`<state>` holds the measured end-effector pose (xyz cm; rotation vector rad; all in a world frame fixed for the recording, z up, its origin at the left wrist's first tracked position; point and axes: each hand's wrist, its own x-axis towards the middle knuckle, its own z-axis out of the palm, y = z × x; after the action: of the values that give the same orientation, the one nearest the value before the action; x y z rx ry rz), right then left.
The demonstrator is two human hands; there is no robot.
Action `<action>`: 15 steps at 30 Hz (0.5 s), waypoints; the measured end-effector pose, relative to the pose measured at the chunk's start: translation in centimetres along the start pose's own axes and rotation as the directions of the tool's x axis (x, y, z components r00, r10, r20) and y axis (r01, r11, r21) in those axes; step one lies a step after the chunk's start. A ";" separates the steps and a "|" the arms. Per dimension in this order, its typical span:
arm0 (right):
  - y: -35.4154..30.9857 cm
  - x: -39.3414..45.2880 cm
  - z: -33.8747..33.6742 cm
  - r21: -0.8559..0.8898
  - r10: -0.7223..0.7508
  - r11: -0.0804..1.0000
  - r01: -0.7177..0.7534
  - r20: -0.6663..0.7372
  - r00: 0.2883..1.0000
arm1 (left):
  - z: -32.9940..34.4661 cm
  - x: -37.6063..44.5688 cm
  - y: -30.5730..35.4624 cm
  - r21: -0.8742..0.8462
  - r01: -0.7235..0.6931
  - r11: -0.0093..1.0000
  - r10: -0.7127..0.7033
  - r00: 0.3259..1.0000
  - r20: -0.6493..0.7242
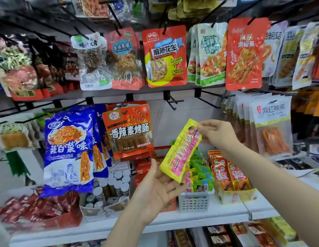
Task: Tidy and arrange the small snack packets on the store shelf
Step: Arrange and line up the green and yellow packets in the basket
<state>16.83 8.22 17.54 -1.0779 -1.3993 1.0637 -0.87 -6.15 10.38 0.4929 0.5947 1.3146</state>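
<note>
While the right hand pinches the top end of the yellow packet, held slanting just above the white basket, the left hand lies open-palmed under its lower end, nearer the basket.

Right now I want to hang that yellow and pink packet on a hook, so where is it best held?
Hold the yellow and pink packet by its flat top edge, coming from the right, as the right hand now pinches it. It hangs tilted, its lower end above the open left hand, so the top seal is the free, stiff part nearest the empty hooks.
</note>
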 end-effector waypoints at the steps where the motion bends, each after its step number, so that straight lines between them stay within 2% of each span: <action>1: 0.1 -0.1 0.1 0.013 -0.006 1.000 0.006 0.009 1.000 | 0.1 -0.1 0.0 -0.060 0.024 0.998 -0.023 1.000 0.015; 4: 0.4 -0.5 0.3 0.112 0.010 0.994 -0.015 0.044 0.999 | 0.5 -0.3 -0.1 -0.170 0.063 0.983 -0.048 0.995 0.091; 9: 0.8 -0.7 0.0 0.217 0.067 0.972 -0.089 0.105 0.992 | 0.1 0.2 -0.1 -0.238 0.126 0.963 -0.090 0.984 0.157; 10: 0.8 -0.7 -0.1 0.223 0.094 0.967 -0.122 0.133 0.987 | 0.2 0.4 -0.2 -0.193 0.106 0.976 -0.078 0.986 0.145; 12: 0.5 -0.8 -0.2 0.230 0.199 0.940 -0.252 0.232 0.952 | 0.5 0.9 -0.5 0.049 -0.011 0.999 0.011 1.000 0.003; 14: 0.3 -0.9 -0.6 0.275 0.304 0.871 -0.408 0.352 0.886 | 0.4 1.2 -0.8 0.324 -0.132 0.937 0.176 0.978 -0.109; 15: 0.3 -0.9 -0.9 0.299 0.324 0.840 -0.453 0.393 0.860 | 0.2 1.3 -1.0 0.426 -0.173 0.888 0.246 0.962 -0.122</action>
<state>17.79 7.46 17.19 -0.9424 -1.1635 1.8121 0.21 -5.09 9.73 0.8137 0.9976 1.4519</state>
